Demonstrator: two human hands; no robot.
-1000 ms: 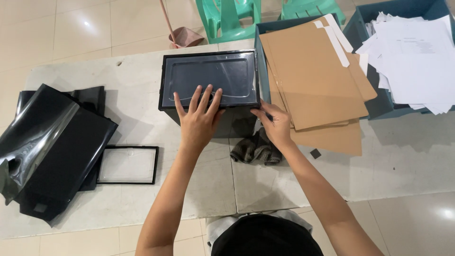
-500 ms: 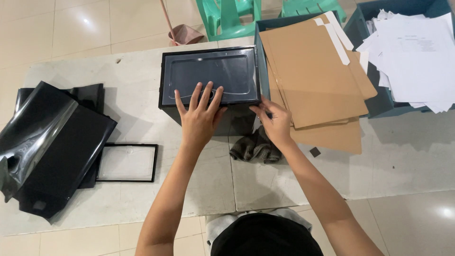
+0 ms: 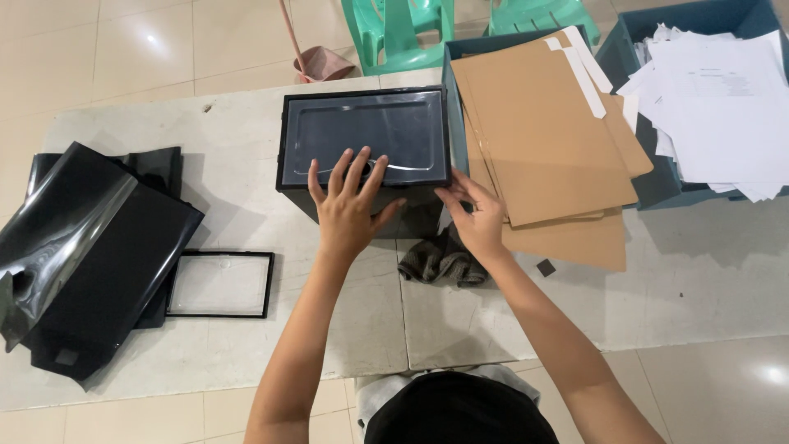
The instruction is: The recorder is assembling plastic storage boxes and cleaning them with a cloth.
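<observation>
The frame stack [image 3: 366, 140] sits mid-tabletop, far side. Left hand [image 3: 349, 205] lies spread flat on its glossy top; right hand [image 3: 477, 220] pinches the near right corner. Probably stiff, slick, fragile; edges offer the safest hold.

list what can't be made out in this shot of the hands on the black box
Head view only:
- Front wall of the black box: covered by the left hand and right hand.
- Box contents: the glossy top glares.
- Blue bin: brown card sheets hide its inside.
- White papers: print too small, cut by the right edge.
- Dark cloth: partly under the right hand.
</observation>
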